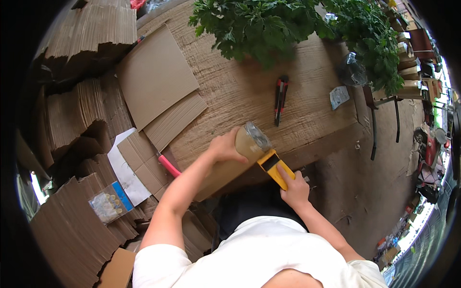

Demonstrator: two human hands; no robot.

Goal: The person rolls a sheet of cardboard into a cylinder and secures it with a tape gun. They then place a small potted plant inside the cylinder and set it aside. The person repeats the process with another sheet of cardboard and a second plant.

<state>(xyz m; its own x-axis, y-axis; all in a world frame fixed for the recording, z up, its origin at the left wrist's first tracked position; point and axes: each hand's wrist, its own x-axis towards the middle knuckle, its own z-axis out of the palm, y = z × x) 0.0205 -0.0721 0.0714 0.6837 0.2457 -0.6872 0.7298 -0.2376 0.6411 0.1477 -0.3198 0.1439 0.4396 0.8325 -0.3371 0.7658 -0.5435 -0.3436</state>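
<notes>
My left hand (224, 147) is wrapped round a wide tan roll (248, 143), which looks like packing tape with a clear, shiny end, above the table's near edge. In my right hand (294, 187) is a yellow tape dispenser (275, 169) with a black patch on it. The dispenser's upper end meets the lower right side of the roll. Just beyond both hands, a red and black utility knife (280, 100) lies on the wooden table (230, 91). Part of my left palm is hidden behind the roll.
Flat cardboard sheets (156, 77) lie at the table's left, by tall cardboard stacks (72, 225). A pink handle (169, 165) sticks out nearby. Leafy green plants (259, 26) cover the far side. A small white packet (339, 97) and a clear plastic bottle (352, 71) sit at the right.
</notes>
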